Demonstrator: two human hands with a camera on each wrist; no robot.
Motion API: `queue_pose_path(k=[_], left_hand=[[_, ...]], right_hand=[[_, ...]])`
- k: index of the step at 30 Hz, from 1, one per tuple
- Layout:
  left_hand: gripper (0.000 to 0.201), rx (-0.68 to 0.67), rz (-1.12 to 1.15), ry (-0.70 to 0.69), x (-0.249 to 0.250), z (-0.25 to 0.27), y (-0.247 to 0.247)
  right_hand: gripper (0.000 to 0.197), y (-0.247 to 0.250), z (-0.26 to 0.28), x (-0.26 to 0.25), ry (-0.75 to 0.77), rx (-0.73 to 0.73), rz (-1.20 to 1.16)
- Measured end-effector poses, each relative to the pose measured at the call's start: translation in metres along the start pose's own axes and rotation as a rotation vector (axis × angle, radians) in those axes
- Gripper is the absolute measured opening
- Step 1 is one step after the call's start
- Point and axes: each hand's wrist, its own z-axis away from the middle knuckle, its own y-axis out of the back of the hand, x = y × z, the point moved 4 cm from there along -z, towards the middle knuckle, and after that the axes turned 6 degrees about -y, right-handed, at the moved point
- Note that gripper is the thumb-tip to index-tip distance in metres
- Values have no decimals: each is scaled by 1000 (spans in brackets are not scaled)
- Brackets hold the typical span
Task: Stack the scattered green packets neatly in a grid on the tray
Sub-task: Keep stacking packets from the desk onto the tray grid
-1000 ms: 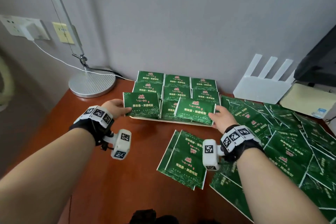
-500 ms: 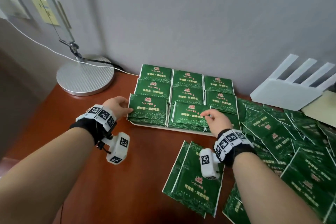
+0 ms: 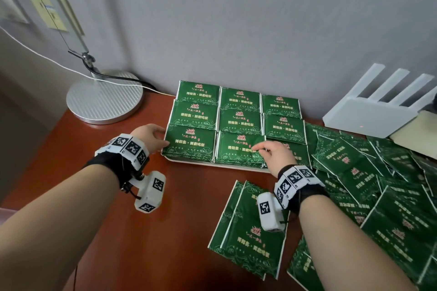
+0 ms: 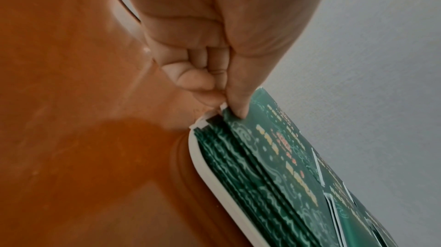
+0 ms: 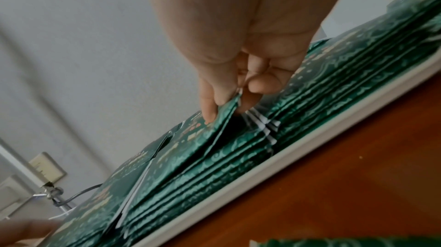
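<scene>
Desk: reddish-brown polished wooden desk (image 3: 142,231), bearing all that follows.
Tray: flat white rimmed tray (image 3: 212,165) against the grey wall; the places below are told from it.
Grid: green foil packets with gold lettering (image 3: 240,120), stacked three across and three deep on the tray, each pile several packets thick.
Loose heap: scattered green packets (image 3: 378,184), overlapping on the desk right of the tray.
Lamp: round ribbed silver lamp base (image 3: 105,98), left of the tray and farther back.
Router: white router with four flat aerials (image 3: 371,116), right of the tray by the wall.
Pair: two green packets (image 3: 248,231) overlapping on the desk in front of the tray, under the right wrist.
Left hand: left hand (image 3: 151,134) at the tray's front left corner; thumb on top of that corner pile's top packet (image 4: 274,147), curled fingers below its edge, pinching it.
Right hand: right hand (image 3: 275,152) over the tray's front row; thumb and fingertips clamped on the right edge of the front middle packet (image 3: 238,146), which is lifted off its pile there.
</scene>
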Motion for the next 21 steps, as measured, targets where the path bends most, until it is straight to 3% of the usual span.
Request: queue_pose_path(k=[7,11,14,17,21], left_hand=[[41,26,9,28,-1,1,-1],[55,145,-75,43,5,14,8],[57,187,-106,-25,21,35,7],[46,99,-167,-173,46,60,-10],[33,-186,-248,-270,64,99,-59]], right_hand=[[29,8,3,-4,5,-31,35],[26,20,16,2,-21,-33,17],[24,30,32,14,-39,-39,49],[25,27,61,29,-57,-142,160],[28,7,102,45,-103,-302,232]])
